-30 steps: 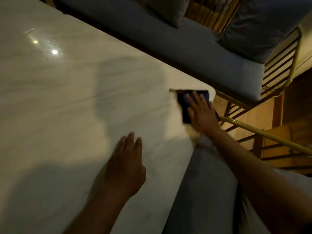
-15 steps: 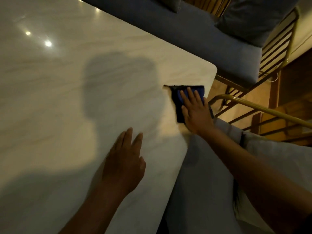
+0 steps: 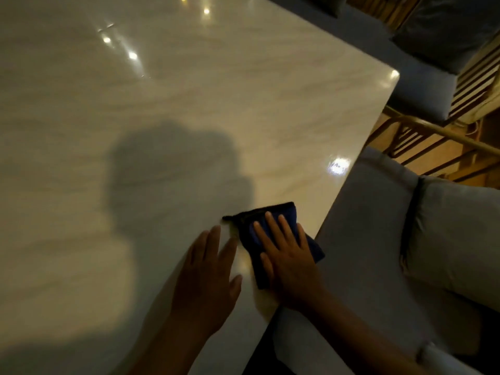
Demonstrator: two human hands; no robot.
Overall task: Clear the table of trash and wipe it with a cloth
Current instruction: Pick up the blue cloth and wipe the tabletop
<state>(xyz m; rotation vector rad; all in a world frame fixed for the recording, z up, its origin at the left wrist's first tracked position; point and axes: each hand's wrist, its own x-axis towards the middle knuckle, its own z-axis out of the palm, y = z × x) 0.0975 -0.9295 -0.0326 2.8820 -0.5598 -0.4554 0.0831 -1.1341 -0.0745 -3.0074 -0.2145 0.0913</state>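
A folded dark blue cloth (image 3: 273,217) lies on the pale marble table (image 3: 189,104) close to its right edge. My right hand (image 3: 286,263) presses flat on the cloth with straight fingers, covering most of it. Just to the left, my left hand (image 3: 208,282) rests flat on the bare tabletop with its fingers spread, a small gap away from the cloth. No trash shows on the table.
A grey cushioned seat (image 3: 384,239) with a gold metal frame (image 3: 433,133) runs along the table's right edge. A blue-grey sofa (image 3: 422,85) with cushions stands beyond the table's far corner. Ceiling lights glint on the tabletop.
My right hand has slid the cloth back from the table's far right corner along the edge towards me, ending next to my left hand. The left hand has stayed flat on the table.
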